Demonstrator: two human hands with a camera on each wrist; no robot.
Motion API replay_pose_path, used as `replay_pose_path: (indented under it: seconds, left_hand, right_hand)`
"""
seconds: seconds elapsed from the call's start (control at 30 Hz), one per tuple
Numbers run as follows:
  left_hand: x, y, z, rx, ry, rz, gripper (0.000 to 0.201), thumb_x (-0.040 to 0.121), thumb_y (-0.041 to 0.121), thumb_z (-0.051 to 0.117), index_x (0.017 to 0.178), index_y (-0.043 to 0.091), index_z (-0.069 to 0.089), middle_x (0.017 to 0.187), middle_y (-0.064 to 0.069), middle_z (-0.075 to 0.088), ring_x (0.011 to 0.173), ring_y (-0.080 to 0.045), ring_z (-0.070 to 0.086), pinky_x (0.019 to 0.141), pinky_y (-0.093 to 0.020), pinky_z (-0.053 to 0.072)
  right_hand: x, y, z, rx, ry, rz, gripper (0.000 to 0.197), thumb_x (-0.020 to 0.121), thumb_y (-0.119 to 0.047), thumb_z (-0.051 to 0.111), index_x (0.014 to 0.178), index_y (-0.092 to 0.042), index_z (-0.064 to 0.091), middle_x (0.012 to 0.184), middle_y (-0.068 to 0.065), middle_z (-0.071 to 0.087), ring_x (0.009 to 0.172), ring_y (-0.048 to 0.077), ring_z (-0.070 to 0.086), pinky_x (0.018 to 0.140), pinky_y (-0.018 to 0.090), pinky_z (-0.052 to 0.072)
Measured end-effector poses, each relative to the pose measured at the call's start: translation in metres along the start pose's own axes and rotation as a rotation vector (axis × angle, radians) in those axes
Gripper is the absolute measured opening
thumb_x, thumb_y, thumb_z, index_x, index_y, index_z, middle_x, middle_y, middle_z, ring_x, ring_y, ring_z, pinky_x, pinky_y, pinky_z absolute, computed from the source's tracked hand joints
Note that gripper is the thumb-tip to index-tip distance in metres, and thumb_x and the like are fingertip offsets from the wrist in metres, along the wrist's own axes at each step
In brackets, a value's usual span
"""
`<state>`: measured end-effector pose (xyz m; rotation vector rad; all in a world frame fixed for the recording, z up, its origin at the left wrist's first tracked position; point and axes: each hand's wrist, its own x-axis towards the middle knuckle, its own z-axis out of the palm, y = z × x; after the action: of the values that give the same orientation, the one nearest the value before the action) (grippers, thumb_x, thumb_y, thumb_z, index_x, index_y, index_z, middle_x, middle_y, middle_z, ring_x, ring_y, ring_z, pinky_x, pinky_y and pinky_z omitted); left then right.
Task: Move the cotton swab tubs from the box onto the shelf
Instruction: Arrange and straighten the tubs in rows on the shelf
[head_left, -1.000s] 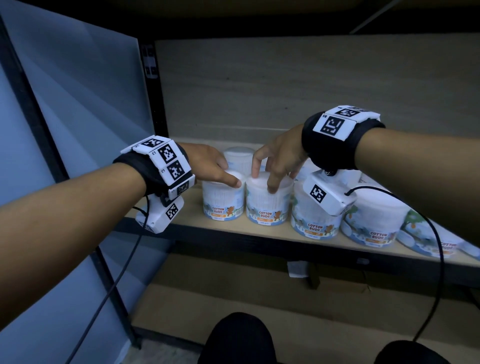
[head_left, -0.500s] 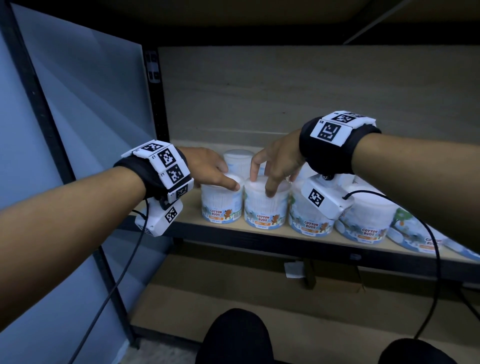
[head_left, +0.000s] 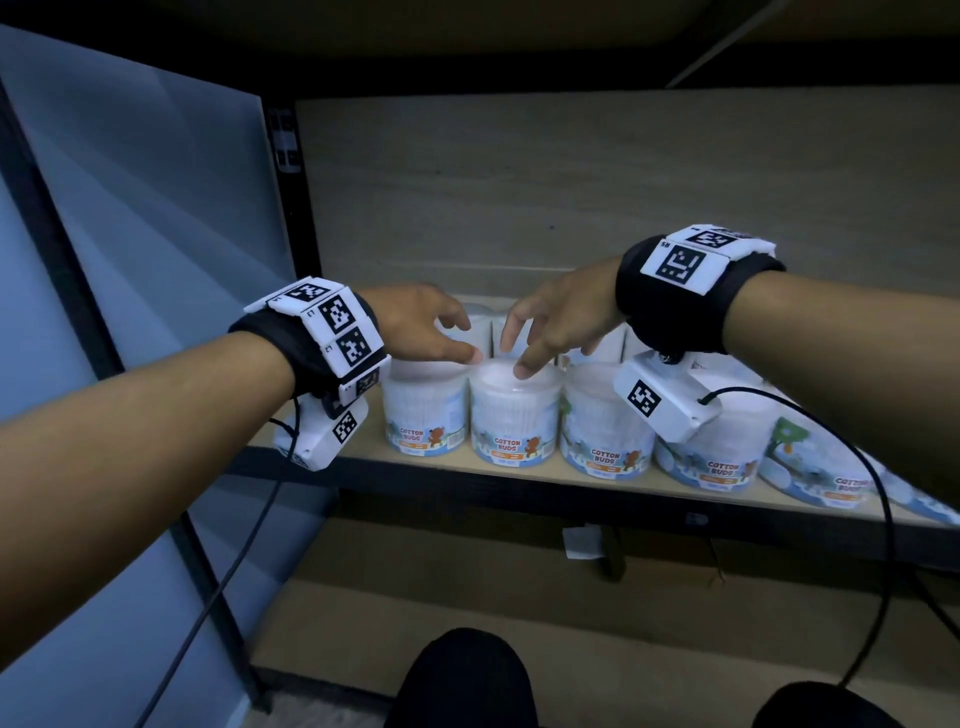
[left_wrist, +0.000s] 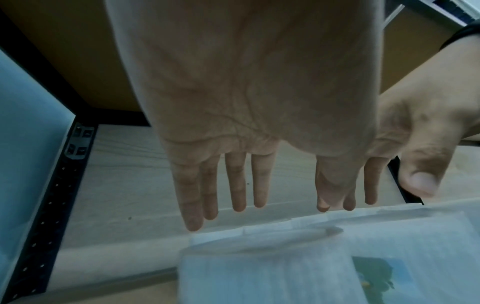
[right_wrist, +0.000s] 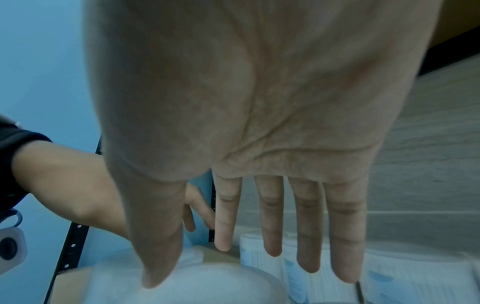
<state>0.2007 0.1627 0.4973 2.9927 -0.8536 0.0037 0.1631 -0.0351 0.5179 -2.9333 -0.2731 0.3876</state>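
Note:
Several white cotton bud tubs stand in a row along the front of the wooden shelf (head_left: 363, 460), with more behind them. My left hand (head_left: 457, 338) hovers over the leftmost tub (head_left: 423, 415), fingers straight and holding nothing; the left wrist view shows that tub (left_wrist: 259, 271) just below the fingertips (left_wrist: 193, 224). My right hand (head_left: 524, 348) is spread above the second tub (head_left: 514, 415), with only the thumb tip resting on its lid. In the right wrist view the thumb (right_wrist: 155, 275) meets the lid (right_wrist: 213, 286) while the other fingers stay straight.
A black metal upright (head_left: 284, 208) and a blue-grey panel (head_left: 145, 234) close the left side. The upper shelf board sits close overhead. A lower shelf (head_left: 519, 660) lies below. Cables hang from both wrist cameras. A strip of bare shelf shows left of the tubs.
Both hands have opened and lifted slightly off the tub lids they were touching. The tubs have stayed where they stood on the shelf.

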Motion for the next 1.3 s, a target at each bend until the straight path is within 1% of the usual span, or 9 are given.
replay_pose_path:
  seconds: [0.13, 0.3, 0.7, 0.9, 0.97, 1.07, 1.13, 1.2, 1.3]
  left_hand:
    - [0.016, 0.019, -0.002, -0.057, 0.045, 0.15, 0.045, 0.09, 0.053, 0.062, 0.129, 0.031, 0.061, 0.129, 0.008, 0.057, 0.102, -0.009, 0.057, 0.091, -0.025, 0.044]
    - [0.039, 0.06, -0.012, -0.139, 0.075, 0.352, 0.029, 0.094, 0.036, 0.064, 0.122, 0.03, 0.067, 0.116, 0.015, 0.061, 0.1, -0.008, 0.066, 0.091, -0.028, 0.053]
    - [0.124, 0.164, -0.025, -0.121, 0.067, 0.535, 0.022, 0.092, 0.041, 0.061, 0.114, 0.041, 0.066, 0.11, 0.021, 0.063, 0.1, -0.004, 0.063, 0.091, -0.03, 0.053]
    - [0.163, 0.212, -0.035, -0.131, 0.052, 0.568, 0.018, 0.093, 0.041, 0.061, 0.11, 0.042, 0.068, 0.103, 0.027, 0.063, 0.096, -0.003, 0.064, 0.084, -0.02, 0.049]
    - [0.179, 0.226, -0.034, -0.114, 0.038, 0.586, 0.019, 0.093, 0.04, 0.062, 0.112, 0.04, 0.067, 0.106, 0.027, 0.063, 0.096, -0.003, 0.064, 0.082, -0.017, 0.047]
    - [0.207, 0.24, -0.029, -0.062, 0.01, 0.581, 0.026, 0.091, 0.038, 0.063, 0.117, 0.038, 0.065, 0.116, 0.021, 0.062, 0.099, -0.004, 0.061, 0.089, -0.021, 0.049]
    - [0.223, 0.247, -0.021, -0.001, -0.03, 0.563, 0.033, 0.091, 0.042, 0.064, 0.124, 0.036, 0.062, 0.122, 0.017, 0.06, 0.094, 0.001, 0.056, 0.08, -0.015, 0.044]
    - [0.24, 0.254, -0.013, 0.048, -0.08, 0.533, 0.043, 0.09, 0.045, 0.066, 0.131, 0.034, 0.056, 0.128, 0.013, 0.056, 0.092, 0.001, 0.052, 0.075, -0.016, 0.038]
    - [0.26, 0.263, -0.002, 0.095, -0.153, 0.464, 0.063, 0.086, 0.048, 0.071, 0.142, 0.033, 0.047, 0.139, 0.008, 0.048, 0.106, -0.01, 0.048, 0.088, -0.022, 0.034]
  right_hand:
    - [-0.012, 0.024, -0.005, 0.015, 0.023, -0.009, 0.043, 0.083, -0.047, 0.074, 0.122, -0.038, 0.061, 0.117, -0.003, 0.067, 0.107, 0.016, 0.064, 0.088, 0.034, 0.058]
    - [-0.036, 0.07, -0.011, 0.097, 0.075, -0.031, 0.035, 0.089, -0.031, 0.07, 0.123, -0.033, 0.063, 0.112, 0.0, 0.07, 0.097, 0.017, 0.067, 0.087, 0.037, 0.06]
    - [-0.094, 0.207, -0.034, 0.067, 0.124, 0.223, 0.032, 0.09, -0.032, 0.069, 0.121, -0.034, 0.062, 0.111, -0.004, 0.068, 0.098, 0.018, 0.066, 0.08, 0.031, 0.06]
    - [-0.103, 0.261, -0.041, 0.035, 0.129, 0.35, 0.037, 0.09, -0.033, 0.07, 0.125, -0.032, 0.059, 0.111, -0.002, 0.066, 0.092, 0.017, 0.066, 0.079, 0.034, 0.061]
    - [-0.1, 0.276, -0.041, 0.025, 0.143, 0.397, 0.039, 0.089, -0.034, 0.071, 0.126, -0.032, 0.058, 0.116, -0.001, 0.064, 0.09, 0.016, 0.065, 0.077, 0.032, 0.061]
    - [-0.091, 0.297, -0.039, 0.055, 0.143, 0.479, 0.053, 0.084, -0.036, 0.076, 0.131, -0.036, 0.053, 0.128, 0.0, 0.055, 0.102, 0.023, 0.064, 0.079, 0.036, 0.062]
    - [-0.084, 0.305, -0.039, 0.053, 0.138, 0.525, 0.067, 0.081, -0.038, 0.079, 0.139, -0.037, 0.046, 0.136, 0.001, 0.046, 0.108, 0.027, 0.061, 0.081, 0.041, 0.062]
    - [-0.077, 0.31, -0.041, 0.083, 0.137, 0.557, 0.075, 0.08, -0.041, 0.08, 0.144, -0.037, 0.041, 0.14, 0.003, 0.041, 0.11, 0.029, 0.058, 0.083, 0.042, 0.061]
    - [-0.065, 0.314, -0.044, 0.127, 0.126, 0.591, 0.079, 0.078, -0.046, 0.08, 0.145, -0.035, 0.04, 0.131, 0.006, 0.047, 0.103, 0.029, 0.06, 0.082, 0.041, 0.061]
